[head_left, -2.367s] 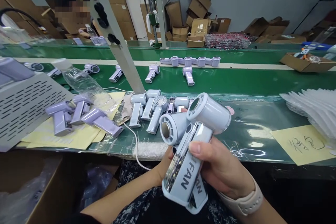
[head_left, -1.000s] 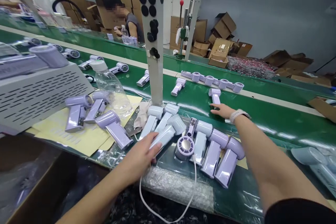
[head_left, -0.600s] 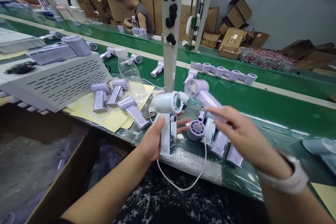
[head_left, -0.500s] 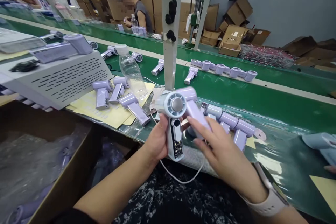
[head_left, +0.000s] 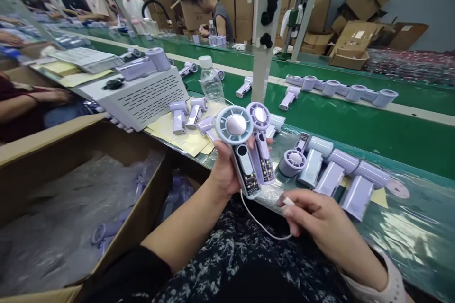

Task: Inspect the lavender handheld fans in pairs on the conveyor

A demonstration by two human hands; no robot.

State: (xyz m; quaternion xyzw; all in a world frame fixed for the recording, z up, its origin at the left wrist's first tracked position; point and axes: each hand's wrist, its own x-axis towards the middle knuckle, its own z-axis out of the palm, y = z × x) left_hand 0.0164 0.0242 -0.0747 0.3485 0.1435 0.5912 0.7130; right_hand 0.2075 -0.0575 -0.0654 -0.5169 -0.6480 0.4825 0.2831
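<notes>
Two handheld fans are gripped side by side in my left hand (head_left: 225, 170): a pale blue fan (head_left: 235, 125) in front and a lilac fan (head_left: 259, 116) just behind it. Both handles face me uncovered, with a circuit board (head_left: 250, 183) showing low in the blue one. My right hand (head_left: 313, 218) pinches the white plug of a cable (head_left: 263, 229), a little right of the fans and apart from them. Beyond that hand, several fans lie in a row on the bench, among them a light blue fan (head_left: 312, 165) and a lilac fan (head_left: 359, 191).
A vented grey-white machine (head_left: 149, 99) stands at left, near a water bottle (head_left: 211, 83). Below it, a cardboard box (head_left: 156, 184) holds plastic-wrapped fans. A metal post (head_left: 261, 73) rises behind my hands. More fans rest along the green conveyor (head_left: 330, 116). Co-workers sit across the line.
The lilac fan has passed from my right hand into my left, beside the blue one. My right hand has moved down and now holds the cable plug. The view has swung left.
</notes>
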